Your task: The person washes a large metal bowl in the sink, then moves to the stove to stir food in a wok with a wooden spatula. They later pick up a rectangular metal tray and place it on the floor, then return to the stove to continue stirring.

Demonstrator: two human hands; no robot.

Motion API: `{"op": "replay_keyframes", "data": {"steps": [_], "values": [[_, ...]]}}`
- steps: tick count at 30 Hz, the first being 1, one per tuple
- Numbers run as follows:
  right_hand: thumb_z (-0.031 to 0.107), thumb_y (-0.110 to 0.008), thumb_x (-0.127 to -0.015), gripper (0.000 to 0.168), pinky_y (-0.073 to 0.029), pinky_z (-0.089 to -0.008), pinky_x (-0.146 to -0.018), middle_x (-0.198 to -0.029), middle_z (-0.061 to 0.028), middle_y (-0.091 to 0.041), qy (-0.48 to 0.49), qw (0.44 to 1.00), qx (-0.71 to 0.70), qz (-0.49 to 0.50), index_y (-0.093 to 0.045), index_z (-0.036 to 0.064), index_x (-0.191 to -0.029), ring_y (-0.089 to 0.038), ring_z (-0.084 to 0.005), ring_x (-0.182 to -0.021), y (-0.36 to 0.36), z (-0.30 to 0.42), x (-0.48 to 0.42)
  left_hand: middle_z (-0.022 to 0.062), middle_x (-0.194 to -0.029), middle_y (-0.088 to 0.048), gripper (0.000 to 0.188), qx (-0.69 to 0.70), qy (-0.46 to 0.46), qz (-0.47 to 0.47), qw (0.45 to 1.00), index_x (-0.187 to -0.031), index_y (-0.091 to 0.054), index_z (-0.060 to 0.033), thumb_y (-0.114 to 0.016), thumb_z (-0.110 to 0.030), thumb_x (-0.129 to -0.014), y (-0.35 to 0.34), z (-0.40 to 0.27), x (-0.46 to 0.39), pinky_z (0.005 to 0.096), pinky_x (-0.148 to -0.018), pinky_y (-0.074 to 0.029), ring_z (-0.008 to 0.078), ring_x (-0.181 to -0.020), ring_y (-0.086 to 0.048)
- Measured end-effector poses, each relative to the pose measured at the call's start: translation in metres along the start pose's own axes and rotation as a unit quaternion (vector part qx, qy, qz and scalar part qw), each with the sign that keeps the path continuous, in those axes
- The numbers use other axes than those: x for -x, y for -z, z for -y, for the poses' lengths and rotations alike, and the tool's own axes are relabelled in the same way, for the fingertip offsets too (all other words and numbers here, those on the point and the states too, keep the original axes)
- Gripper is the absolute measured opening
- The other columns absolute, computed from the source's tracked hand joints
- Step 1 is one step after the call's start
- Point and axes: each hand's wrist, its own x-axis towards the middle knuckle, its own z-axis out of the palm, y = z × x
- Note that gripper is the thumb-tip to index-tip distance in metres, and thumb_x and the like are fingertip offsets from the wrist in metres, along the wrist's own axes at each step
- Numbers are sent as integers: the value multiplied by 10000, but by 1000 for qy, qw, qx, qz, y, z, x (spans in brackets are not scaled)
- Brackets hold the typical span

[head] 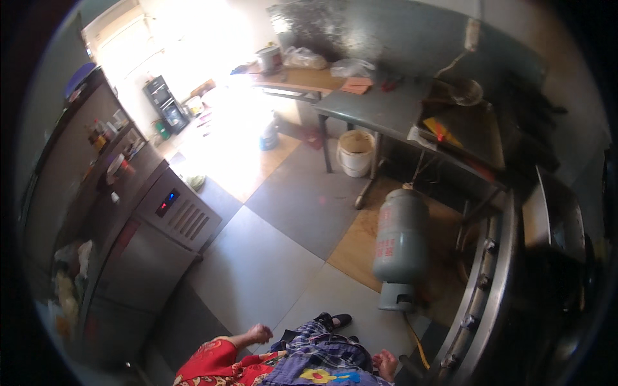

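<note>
My left hand (260, 333) hangs at the lower middle, over the tiled floor, with its fingers curled in. My right hand (385, 363) is low beside the apron (314, 369), its fingers also curled. No object shows in either hand. The purple checked apron has flower patches, and a red patterned sleeve (207, 354) covers my left upper arm. Beyond my right hand is a grey gas cylinder (398, 241) with red writing; whether it stands or lies is unclear. A yellow hose (417, 342) runs along the floor between that cylinder and the stove.
At right is a steel stove front (499, 260) with several knobs. A steel-fronted cabinet (154, 255) with a lit display stands at left. Farther off are a grey table (381, 108), a white bucket (356, 152) and a wooden table (309, 79). Glare hides part of the far floor.
</note>
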Motion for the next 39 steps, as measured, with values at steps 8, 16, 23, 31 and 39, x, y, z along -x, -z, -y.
{"op": "replay_keyframes", "data": {"steps": [8,16,23,31,39], "values": [[191,-470,-834,245,-438,-242,-459,-758,-52,-587,16,968,235,85,-520,45,-1025,-576,-132,-638,4,-21,-67,87,-609,-606,345,71,42,-71,994,-765,-649,-81,-472,-378,-767,-32,36,19,308,-484,-458,183,-525,-584],[207,-472,-835,264,-459,-260,-477,-764,-73,-590,-3,949,298,98,-505,63,-1054,-580,-162,-636,-107,46,-114,74,-678,-606,366,219,-33,-127,967,-935,-598,-62,-435,-360,-799,74,-23,-89,298,-512,-470,166,-599,-578],[113,-467,-828,284,-488,-262,-531,-800,-114,-603,-2,964,230,134,-469,6,-1091,-594,-179,-648,-247,101,-139,82,-759,-623,360,261,-69,-201,942,-933,-600,-61,-456,-364,-800,183,-43,-129,324,-628,-456,194,-705,-588],[25,-429,-832,264,-504,-260,-567,-814,-149,-608,-36,933,282,221,-469,-33,-1087,-608,-194,-670,-372,165,-159,82,-682,-610,328,291,77,-281,911,-819,-608,-53,-465,-346,-784,198,59,-150,337,-621,-456,199,-643,-588],[55,-431,-838,300,-508,-261,-532,-817,-143,-598,-33,902,314,294,-439,-26,-1127,-617,-212,-665,-500,244,-262,65,-613,-568,195,432,174,-261,846,-821,-590,-38,-506,-208,-777,214,8,-112,304,-415,-455,155,-495,-534]]}}
